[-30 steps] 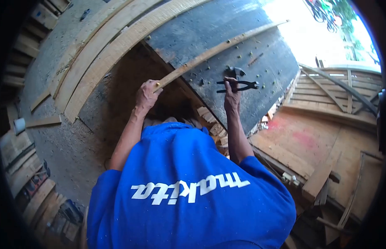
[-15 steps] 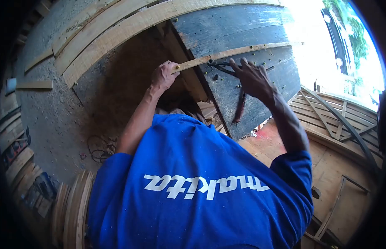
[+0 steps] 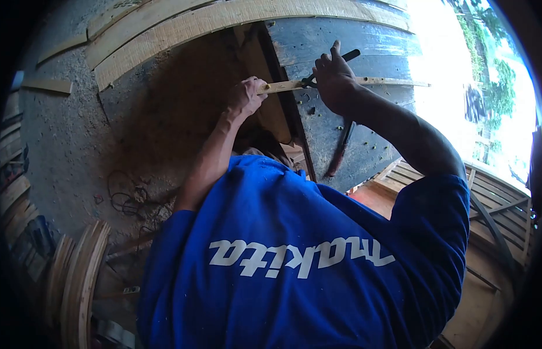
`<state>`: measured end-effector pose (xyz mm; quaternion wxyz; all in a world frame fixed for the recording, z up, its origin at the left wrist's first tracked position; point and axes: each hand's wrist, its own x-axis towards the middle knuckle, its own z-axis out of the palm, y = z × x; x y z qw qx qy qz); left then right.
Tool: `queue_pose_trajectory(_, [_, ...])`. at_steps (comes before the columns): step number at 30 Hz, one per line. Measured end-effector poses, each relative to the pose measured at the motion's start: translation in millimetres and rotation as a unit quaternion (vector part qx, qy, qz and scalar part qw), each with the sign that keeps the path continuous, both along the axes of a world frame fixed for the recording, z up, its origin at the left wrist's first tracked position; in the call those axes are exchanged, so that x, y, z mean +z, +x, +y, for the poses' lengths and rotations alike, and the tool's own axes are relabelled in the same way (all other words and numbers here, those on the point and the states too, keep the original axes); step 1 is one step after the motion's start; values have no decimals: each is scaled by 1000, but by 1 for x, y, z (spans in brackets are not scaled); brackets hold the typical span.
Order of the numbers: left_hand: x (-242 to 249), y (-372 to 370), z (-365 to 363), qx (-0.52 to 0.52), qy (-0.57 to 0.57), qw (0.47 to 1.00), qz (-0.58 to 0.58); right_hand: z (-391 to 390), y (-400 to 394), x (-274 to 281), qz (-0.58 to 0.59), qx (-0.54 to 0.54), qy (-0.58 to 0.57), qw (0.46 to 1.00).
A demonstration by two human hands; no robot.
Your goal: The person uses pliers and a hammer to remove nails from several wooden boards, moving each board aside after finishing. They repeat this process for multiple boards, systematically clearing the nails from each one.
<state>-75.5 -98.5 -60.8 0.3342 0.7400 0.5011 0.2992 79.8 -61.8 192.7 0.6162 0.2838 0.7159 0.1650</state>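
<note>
My left hand [image 3: 248, 96] is closed around the near end of a narrow wooden strip [image 3: 281, 87]. The strip reaches right across a dark workbench top [image 3: 355, 110] and passes behind my right hand [image 3: 336, 81]. That hand is wrapped round black pincers [image 3: 352, 55]; one handle sticks up past the fingers, and the jaws are against the strip near the bench's left edge. Whether the jaws have hold of a nail I cannot make out. Below my right forearm a hammer-like tool with a reddish handle [image 3: 338, 160] lies on the bench.
Long pale boards [image 3: 166, 41] run along the far side. Small yellowish bits dot the bench. Stacked curved wood pieces [image 3: 84, 285] stand at lower left, with dark cable [image 3: 128, 195] on the dusty floor. Slatted wooden frames [image 3: 504, 215] lie to the right.
My right hand has turned and moved up and left, swinging the pincer handles upward. My left hand still holds the strip and has shifted slightly right in view.
</note>
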Motion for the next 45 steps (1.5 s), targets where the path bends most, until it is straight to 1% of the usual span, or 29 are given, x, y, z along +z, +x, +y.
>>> queue_pose_trajectory(2, [1, 1, 1, -4, -19, 1000, 18, 2, -1, -2, -10, 13, -4, 1000])
queue_pose_trajectory(5, [0, 1, 0, 3, -7, 1000, 17, 0, -8, 0, 10, 14, -21, 1000])
queue_pose_trajectory(7, [3, 0, 0, 1, -12, 1000, 18, -1, -8, 0, 14, 63, -2, 998])
queue_pose_trajectory(8, [5, -1, 0, -2, -14, 1000, 18, 1, -10, -1, 16, 63, -3, 998])
queue_pose_trajectory(10, [7, -2, 0, -5, -20, 1000, 19, 8, -16, -1, -6, -67, -26, 997])
queue_pose_trajectory(11, [8, -2, 0, -6, -23, 1000, 19, 10, -8, -4, -5, -69, -27, 997])
queue_pose_trajectory(13, [7, -1, -1, -6, -29, 999, 12, 12, 19, -6, 84, 30, -24, 996])
queue_pose_trajectory(14, [7, -2, 0, -2, -31, 999, 7, 12, 28, -5, 85, 30, -24, 996])
queue_pose_trajectory(16, [8, -3, -2, -4, -15, 1000, 1, 11, 36, 2, 149, 43, -21, 988])
queue_pose_trajectory(19, [6, -2, -2, -8, 2, 1000, -5, 7, 50, -1, 173, 67, -4, 983])
queue_pose_trajectory(23, [3, 0, -1, -16, -2, 1000, 7, 9, 65, 0, 186, 55, -12, 981])
queue_pose_trajectory(25, [-1, 1, 0, -16, -5, 1000, 3, 10, 74, -3, 260, 87, 5, 962])
queue_pose_trajectory(26, [-3, 1, -1, -19, -9, 1000, 2, 11, 77, -3, 260, 89, 5, 962])
queue_pose_trajectory(28, [-4, 1, -2, -13, -8, 1000, -8, 14, 78, -1, 238, 60, -17, 969])
queue_pose_trajectory(29, [-5, 1, -2, -10, -8, 1000, -17, 15, 89, -1, 238, 62, -16, 969])
queue_pose_trajectory(31, [-1, 0, -4, -15, -21, 1000, -9, 15, 130, 1, 271, 71, 39, 959])
queue_pose_trajectory(32, [2, 1, 0, -17, -36, 999, -3, 20, 151, 6, 269, 79, 40, 959])
queue_pose_trajectory(33, [3, 1, -1, -12, -39, 999, -5, 19, 173, 9, 256, 26, 45, 965])
queue_pose_trajectory(34, [6, 1, -2, -19, -43, 999, -2, 16, 175, 14, 243, -28, 50, 968])
queue_pose_trajectory(35, [8, -1, 3, -27, -43, 999, 2, 14, 176, 15, 246, -24, 52, 968])
queue_pose_trajectory(37, [5, 0, 2, -25, -32, 999, -3, -1, 148, 31, 206, -27, 62, 976])
queue_pose_trajectory(42, [-2, 1, 0, -27, -24, 999, -22, 0, 91, 23, 256, -3, 39, 966])
queue_pose_trajectory(44, [-5, 1, 0, -17, -7, 1000, -21, 4, 58, 23, 147, 20, 7, 989])
queue_pose_trajectory(45, [-6, 0, -1, -15, -7, 1000, -21, 6, 49, 19, 125, 18, -5, 992])
